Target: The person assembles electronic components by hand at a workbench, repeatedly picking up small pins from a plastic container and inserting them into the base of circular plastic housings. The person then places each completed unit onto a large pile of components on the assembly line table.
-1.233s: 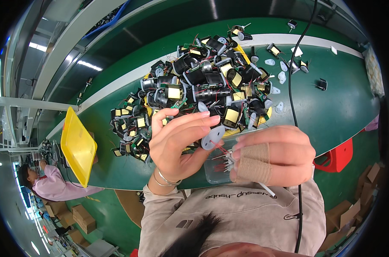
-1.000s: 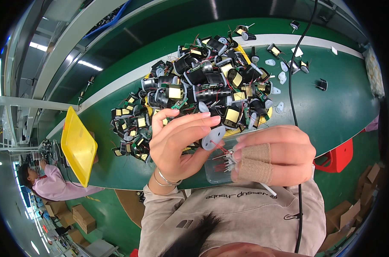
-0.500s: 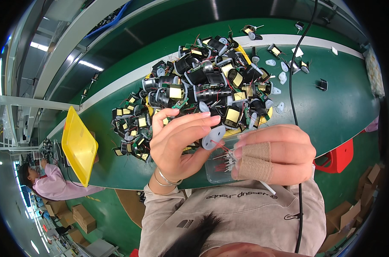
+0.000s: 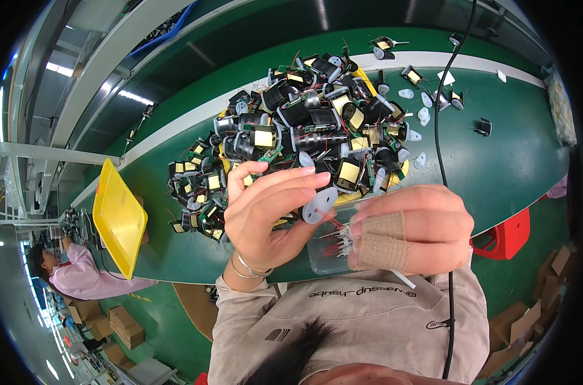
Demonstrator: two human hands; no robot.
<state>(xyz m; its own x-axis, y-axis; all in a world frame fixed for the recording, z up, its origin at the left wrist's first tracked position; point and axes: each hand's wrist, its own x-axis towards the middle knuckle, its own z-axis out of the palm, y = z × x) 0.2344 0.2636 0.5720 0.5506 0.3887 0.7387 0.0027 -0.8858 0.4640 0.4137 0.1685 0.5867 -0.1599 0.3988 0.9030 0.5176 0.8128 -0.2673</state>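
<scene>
My left hand is closed at thumb and fingers on a flat grey oval cap with small holes. Any part behind the cap is hidden by the fingers. Thin red wires run from the cap to my right hand, whose curled fingertips pinch them. Beige tape wraps two of the right fingers. A cluster of short, thin white pieces sticks out at these fingertips, and a white stick pokes out below the hand. Under both hands lies a clear plastic box.
Black motor-like units with yellow pads and green boards are heaped on a yellow tray. Loose grey caps lie right of it. A black cable hangs across the table. An empty yellow tray leans left, near a co-worker.
Both hands stay almost still, the left on the cap and the right at the wires. Some pieces on the far green strip have shifted slightly.
</scene>
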